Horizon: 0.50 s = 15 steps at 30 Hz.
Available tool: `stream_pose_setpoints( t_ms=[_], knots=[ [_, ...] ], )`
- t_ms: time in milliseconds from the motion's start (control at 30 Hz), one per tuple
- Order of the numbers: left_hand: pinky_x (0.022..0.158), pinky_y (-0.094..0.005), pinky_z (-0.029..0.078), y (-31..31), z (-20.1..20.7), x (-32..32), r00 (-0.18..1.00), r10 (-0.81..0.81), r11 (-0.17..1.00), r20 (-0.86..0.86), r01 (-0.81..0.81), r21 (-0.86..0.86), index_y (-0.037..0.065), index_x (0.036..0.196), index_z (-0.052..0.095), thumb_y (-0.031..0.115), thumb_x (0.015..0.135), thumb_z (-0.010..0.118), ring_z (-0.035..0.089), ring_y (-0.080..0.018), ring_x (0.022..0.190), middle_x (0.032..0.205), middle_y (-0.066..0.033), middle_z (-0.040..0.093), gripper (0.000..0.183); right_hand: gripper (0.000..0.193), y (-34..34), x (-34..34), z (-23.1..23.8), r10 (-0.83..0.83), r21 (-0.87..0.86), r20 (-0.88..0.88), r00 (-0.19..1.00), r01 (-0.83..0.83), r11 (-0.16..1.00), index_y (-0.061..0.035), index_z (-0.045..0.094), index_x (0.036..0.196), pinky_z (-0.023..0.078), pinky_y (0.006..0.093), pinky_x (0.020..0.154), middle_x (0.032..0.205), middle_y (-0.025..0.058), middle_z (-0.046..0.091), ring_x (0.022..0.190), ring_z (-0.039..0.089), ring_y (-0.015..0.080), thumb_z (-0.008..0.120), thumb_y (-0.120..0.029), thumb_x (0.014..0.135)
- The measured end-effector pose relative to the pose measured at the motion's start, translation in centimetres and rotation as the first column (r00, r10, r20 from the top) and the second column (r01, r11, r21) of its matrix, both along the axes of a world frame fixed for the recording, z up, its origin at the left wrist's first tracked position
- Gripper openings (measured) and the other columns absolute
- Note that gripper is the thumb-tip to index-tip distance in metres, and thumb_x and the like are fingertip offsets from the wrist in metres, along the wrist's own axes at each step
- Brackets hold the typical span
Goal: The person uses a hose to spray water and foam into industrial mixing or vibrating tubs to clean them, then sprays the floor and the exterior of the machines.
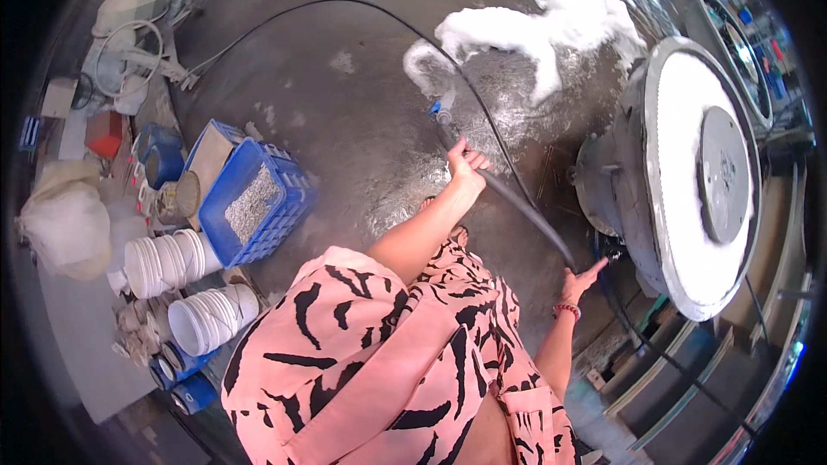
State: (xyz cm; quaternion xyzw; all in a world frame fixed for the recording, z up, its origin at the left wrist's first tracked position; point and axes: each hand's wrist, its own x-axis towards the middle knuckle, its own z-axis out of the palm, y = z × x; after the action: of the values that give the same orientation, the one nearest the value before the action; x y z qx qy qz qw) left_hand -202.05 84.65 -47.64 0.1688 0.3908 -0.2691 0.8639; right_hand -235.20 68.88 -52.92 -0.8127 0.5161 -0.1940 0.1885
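Observation:
My left hand (466,164) is wrapped round a thick dark hose (527,211) just behind its end. A fitting with a blue valve handle (435,109) sits at that end, with what looks like water near it over the wet floor. Further back along the hose, my right hand (582,282) has it against the palm, a finger pointing out to the right. A red bead bracelet (566,308) circles that wrist. White foam (551,30) lies spread on the floor beyond the hose end.
At right stands a large round machine (659,181), its face covered in white. A thin black cable (345,0) arcs across the floor and past the hose. To the left are a blue crate (250,198) holding small pale pieces, white buckets (207,319) and a hexagonal drum (129,4).

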Motion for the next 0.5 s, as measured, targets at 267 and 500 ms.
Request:
stream_pose_setpoints(
  t_ms=[267, 500],
  knots=[
    [0.037, -0.0227, 0.019, 3.4, 0.1, 3.0, 0.986, 0.027, 0.996, 0.162, -0.014, -0.084, 0.014, 0.062, 0.039, 0.032, 0.083, 0.055, 0.019, -0.007, 0.033, 0.041, 0.0072, 0.021, 0.032, 0.02, -0.3, 6.4, -1.0, 0.373, 0.547, -0.054, 0.926, -0.285, 0.788, -0.0029, 0.06, 0.087, 0.043, 0.0304, 0.059, 0.068, 0.0076, 0.057, 0.06, 0.052, 0.0154, 0.065, -0.013, 0.07],
    [0.037, -0.022, 0.02, 1.3, 0.6, 9.5, 0.94, -0.328, 0.916, 0.094, 0.341, -0.212, 0.014, 0.06, 0.04, 0.028, 0.083, 0.055, 0.018, -0.0055, 0.032, 0.04, 0.0084, 0.023, 0.032, 0.025, -2.1, 10.4, 0.5, 0.316, 0.278, -0.019, 0.949, -0.298, 0.913, -0.0034, 0.062, 0.091, 0.045, 0.03, 0.065, 0.073, 0.0136, 0.063, 0.069, 0.061, 0.0204, 0.059, -0.006, 0.066]
  ],
)
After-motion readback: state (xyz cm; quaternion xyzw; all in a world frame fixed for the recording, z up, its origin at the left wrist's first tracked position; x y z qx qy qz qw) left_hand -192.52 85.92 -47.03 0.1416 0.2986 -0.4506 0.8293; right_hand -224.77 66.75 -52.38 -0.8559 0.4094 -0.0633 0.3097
